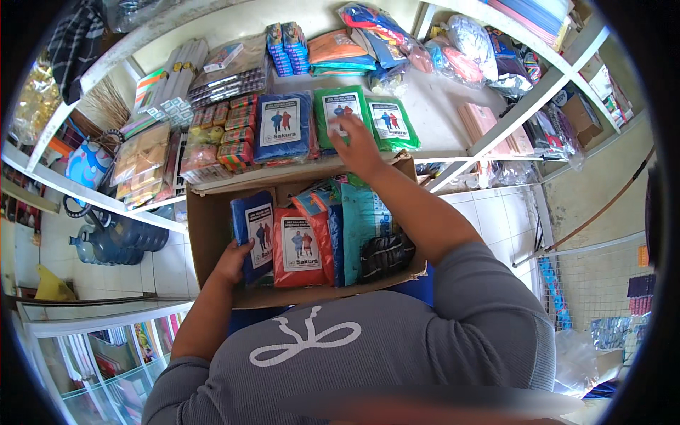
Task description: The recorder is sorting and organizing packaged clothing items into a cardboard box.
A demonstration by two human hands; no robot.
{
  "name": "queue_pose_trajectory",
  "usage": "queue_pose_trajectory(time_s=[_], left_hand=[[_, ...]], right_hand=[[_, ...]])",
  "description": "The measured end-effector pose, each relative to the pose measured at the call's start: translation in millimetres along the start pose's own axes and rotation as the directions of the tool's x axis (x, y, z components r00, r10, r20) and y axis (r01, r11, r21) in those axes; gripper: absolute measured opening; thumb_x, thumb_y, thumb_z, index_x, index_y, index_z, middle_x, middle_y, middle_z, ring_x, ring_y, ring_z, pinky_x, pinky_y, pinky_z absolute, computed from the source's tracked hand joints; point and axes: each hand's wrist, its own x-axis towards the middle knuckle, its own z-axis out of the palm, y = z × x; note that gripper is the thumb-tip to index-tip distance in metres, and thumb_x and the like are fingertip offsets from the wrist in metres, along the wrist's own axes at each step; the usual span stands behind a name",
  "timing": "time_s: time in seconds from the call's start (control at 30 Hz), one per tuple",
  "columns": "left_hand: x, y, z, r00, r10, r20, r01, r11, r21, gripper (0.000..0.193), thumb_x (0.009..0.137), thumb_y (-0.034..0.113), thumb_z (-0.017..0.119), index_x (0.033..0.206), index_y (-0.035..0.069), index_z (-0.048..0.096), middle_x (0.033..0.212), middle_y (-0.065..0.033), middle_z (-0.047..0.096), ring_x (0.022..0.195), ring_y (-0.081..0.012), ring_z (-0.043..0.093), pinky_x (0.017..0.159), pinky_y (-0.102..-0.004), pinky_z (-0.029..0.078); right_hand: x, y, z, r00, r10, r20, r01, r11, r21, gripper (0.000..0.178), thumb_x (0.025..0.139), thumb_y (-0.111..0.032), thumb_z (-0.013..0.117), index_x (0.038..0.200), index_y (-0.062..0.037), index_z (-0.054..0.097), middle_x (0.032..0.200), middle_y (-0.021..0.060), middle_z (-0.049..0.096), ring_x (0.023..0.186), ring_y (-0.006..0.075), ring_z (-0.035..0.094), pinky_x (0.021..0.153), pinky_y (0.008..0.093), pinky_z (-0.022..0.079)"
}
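Note:
An open cardboard box [205, 244] stands in front of me, holding several plastic-wrapped packets. My left hand [232, 262] grips the left edge of a blue raincoat packet [253, 234] that stands tilted inside it, thumb on the front. Beside that packet are a red raincoat packet [301, 248] and a teal packet [354, 219]. Over the shelf, my right hand [360, 145] has its fingers extended on a green raincoat packet [327, 106]. Another green packet [393, 124] lies to its right, and a blue packet [285, 127] to its left.
The white shelf [439, 106] also carries small colourful boxes [239, 131], stacked blue boxes [287, 49] and orange packets [340, 49]. White shelf posts [528, 99] rise at the right. Large blue water bottles [124, 230] are on the tiled floor at the left, near a glass case [106, 361].

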Motion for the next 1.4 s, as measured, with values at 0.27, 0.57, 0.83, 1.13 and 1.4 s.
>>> queue_pose_trajectory(time_s=[0.27,0.57,0.83,1.13,1.4], left_hand=[[-65,46,19,0.932,0.346,0.109,-0.357,0.927,0.115,0.040,0.092,0.016,0.057,0.127,0.000,0.048,0.117,-0.0131,0.061,0.104,-0.0255,0.062,0.091,-0.0383,0.049],[-118,55,90,0.875,0.470,0.115,-0.456,0.881,-0.125,0.060,0.084,-0.005,0.050,0.139,0.008,0.032,0.129,-0.0160,0.050,0.117,-0.0313,0.053,0.099,-0.0439,0.045],[-168,64,122,0.769,0.474,0.429,-0.422,0.880,-0.217,0.063,0.097,0.053,0.035,0.146,0.015,0.020,0.139,-0.0121,0.042,0.126,-0.0283,0.046,0.104,-0.0428,0.041],[-205,64,145,0.453,0.697,0.555,-0.756,0.631,-0.175,0.118,0.067,0.090,0.033,0.150,0.010,0.004,0.150,-0.0128,0.025,0.138,-0.0281,0.028,0.111,-0.0400,0.027],[-190,36,113,0.469,0.617,0.631,-0.794,0.608,-0.005,0.116,0.073,0.075,0.058,0.148,0.005,0.003,0.147,-0.0126,0.028,0.136,-0.0238,0.030,0.109,-0.0377,0.027]], right_hand=[[-158,-62,-103,0.489,0.204,0.848,0.229,0.908,-0.350,0.064,0.064,-0.035,0.079,0.119,-0.0127,0.057,0.147,0.0166,0.026,0.103,0.0410,0.057,0.098,0.0409,0.044],[-143,-115,-112,0.521,0.454,0.723,-0.099,0.873,-0.477,0.053,0.068,-0.021,0.072,0.116,-0.0067,0.055,0.101,0.0188,0.065,0.101,0.0350,0.061,0.085,0.0431,0.049],[-99,-219,-48,0.971,-0.240,-0.019,0.237,0.941,0.241,0.064,0.063,-0.005,0.069,0.124,-0.0041,0.050,0.136,0.0208,0.042,0.128,0.0388,0.040,0.106,0.0391,0.033],[-102,-254,-25,0.980,-0.135,-0.145,0.156,0.978,0.141,0.059,0.077,-0.026,0.067,0.133,-0.0159,0.051,0.137,0.0178,0.038,0.125,0.0441,0.034,0.106,0.0519,0.025],[-129,-290,-38,0.862,-0.505,-0.043,0.507,0.859,0.073,0.053,0.072,-0.021,0.068,0.123,-0.0116,0.059,0.126,0.0154,0.048,0.110,0.0349,0.042,0.098,0.0441,0.032]])
